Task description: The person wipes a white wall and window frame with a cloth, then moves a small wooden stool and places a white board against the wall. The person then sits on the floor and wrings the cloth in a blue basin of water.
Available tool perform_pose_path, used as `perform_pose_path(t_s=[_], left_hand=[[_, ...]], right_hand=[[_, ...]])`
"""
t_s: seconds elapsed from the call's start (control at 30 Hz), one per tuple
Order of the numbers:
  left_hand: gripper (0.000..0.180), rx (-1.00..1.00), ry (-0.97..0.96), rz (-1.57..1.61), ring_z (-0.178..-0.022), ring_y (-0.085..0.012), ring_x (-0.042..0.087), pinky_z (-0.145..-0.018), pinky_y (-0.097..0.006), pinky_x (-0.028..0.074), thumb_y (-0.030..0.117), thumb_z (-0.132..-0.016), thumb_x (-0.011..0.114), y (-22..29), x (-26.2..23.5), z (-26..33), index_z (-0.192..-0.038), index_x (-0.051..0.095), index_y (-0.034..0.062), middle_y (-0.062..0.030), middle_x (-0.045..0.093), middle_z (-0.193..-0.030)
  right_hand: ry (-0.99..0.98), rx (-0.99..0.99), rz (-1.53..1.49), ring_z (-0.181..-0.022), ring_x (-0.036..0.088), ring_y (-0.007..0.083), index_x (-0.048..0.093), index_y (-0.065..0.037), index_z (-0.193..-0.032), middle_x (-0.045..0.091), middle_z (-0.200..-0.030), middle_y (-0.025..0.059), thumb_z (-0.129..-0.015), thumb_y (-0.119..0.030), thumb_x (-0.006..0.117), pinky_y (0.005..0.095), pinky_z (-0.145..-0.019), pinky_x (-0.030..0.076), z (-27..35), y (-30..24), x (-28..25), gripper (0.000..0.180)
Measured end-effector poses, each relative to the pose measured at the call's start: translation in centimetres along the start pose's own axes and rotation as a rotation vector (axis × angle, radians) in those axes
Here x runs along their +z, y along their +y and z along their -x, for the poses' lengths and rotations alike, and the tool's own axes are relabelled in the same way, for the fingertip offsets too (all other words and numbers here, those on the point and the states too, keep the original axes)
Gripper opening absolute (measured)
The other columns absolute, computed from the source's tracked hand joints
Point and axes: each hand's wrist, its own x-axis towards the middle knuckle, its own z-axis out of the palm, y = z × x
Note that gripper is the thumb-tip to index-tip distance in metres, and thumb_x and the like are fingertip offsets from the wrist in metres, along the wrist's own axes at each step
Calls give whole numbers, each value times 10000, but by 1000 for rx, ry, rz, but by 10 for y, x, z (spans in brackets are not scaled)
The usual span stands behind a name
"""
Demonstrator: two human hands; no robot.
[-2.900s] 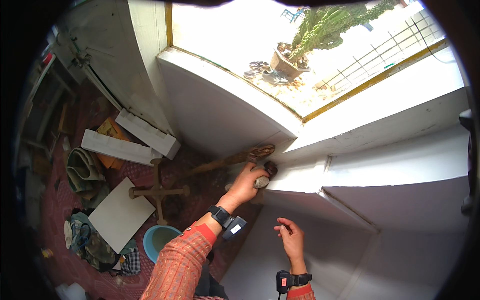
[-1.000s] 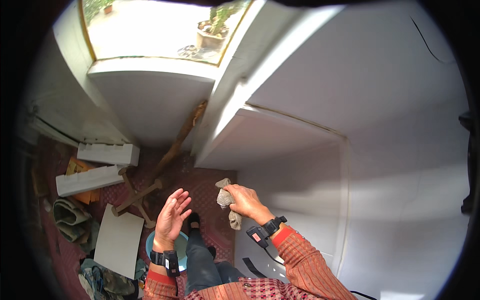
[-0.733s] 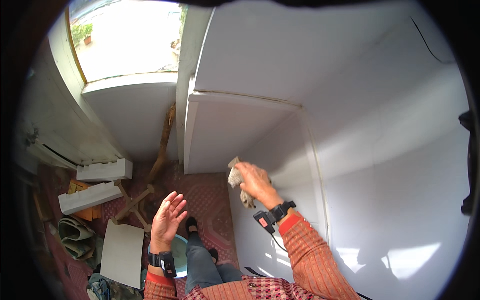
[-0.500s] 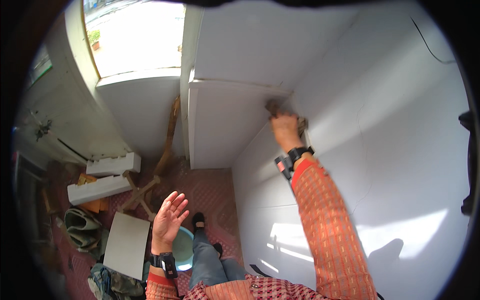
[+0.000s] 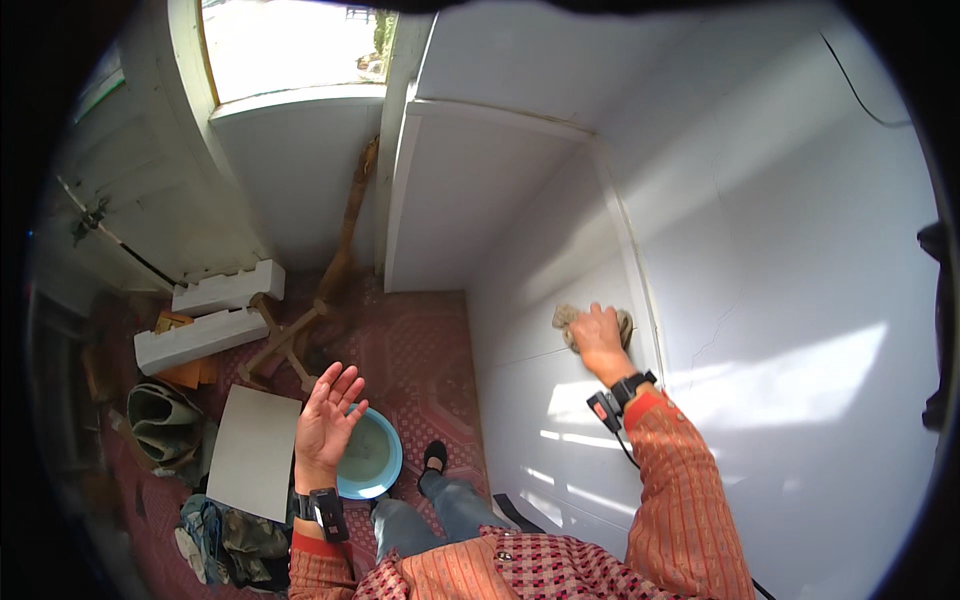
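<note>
My right hand (image 5: 600,338) presses a crumpled beige cloth (image 5: 569,326) against the white wall panel (image 5: 525,300), just left of a raised trim strip. Its fingers are closed over the cloth, which sticks out on both sides. My left hand (image 5: 328,418) hangs in the air, palm turned up and fingers spread, with nothing in it. Below and partly behind it, a light blue basin (image 5: 388,480) with cloudy water stands on the floor. Each wrist carries a black strapped device.
On the patterned red floor (image 5: 420,350) lie white foam blocks (image 5: 205,340), a pale flat board (image 5: 252,455), a rolled green mat (image 5: 162,420) and piled clothes (image 5: 240,540). A wooden stand (image 5: 285,340) leans near the window wall. Sunlight falls across the right wall (image 5: 780,250).
My right hand has moved down the wall with the cloth, from near the ledge corner to the lower panel. My left hand stays raised and open. The view has shifted, showing more of the basin.
</note>
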Motion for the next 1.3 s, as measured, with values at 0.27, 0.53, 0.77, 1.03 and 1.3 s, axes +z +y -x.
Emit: perform_pose_path(t_s=[0.27,0.53,0.77,1.03,1.3], left_hand=[[439,-77,40,-27,-1256,-227,523,-1015,-430,444,300,-1015,519,13,-57,52,-1410,468,117,-86,545,-1382],[440,-104,-7,-42,-1281,-230,503,-1017,-432,444,280,-1015,518,24,-63,68,-1419,456,117,-82,530,-1399],[457,-92,-56,-13,-1280,-237,505,-1018,-425,457,273,-1022,514,22,-41,76,-1435,437,93,-104,521,-1404],[462,-142,33,8,-1240,-232,535,-1012,-433,466,267,-1020,505,24,-23,84,-1438,429,87,-109,518,-1407],[440,-151,94,10,-1245,-224,534,-1022,-435,460,254,-1018,503,32,-6,88,-1426,446,96,-96,535,-1391]], right_hand=[[-333,18,-196,-921,558,244,718,-147,-665,666,-770,23,-714,-174,683,415,-761,387,247,-122,15,66],[-571,303,-441,-973,602,285,750,-239,-931,669,-855,16,-808,-233,659,465,-771,483,297,-153,-30,153],[-39,184,-8,-944,579,228,700,-229,-919,645,-921,-28,-806,-111,625,401,-798,428,87,-39,-88,179],[-31,78,22,-879,602,211,704,-173,-719,641,-766,8,-782,-145,636,374,-698,418,116,-51,-60,97],[-576,-31,-167,-906,591,276,746,-152,-770,694,-818,42,-758,-132,659,398,-784,431,230,-121,-37,91]])
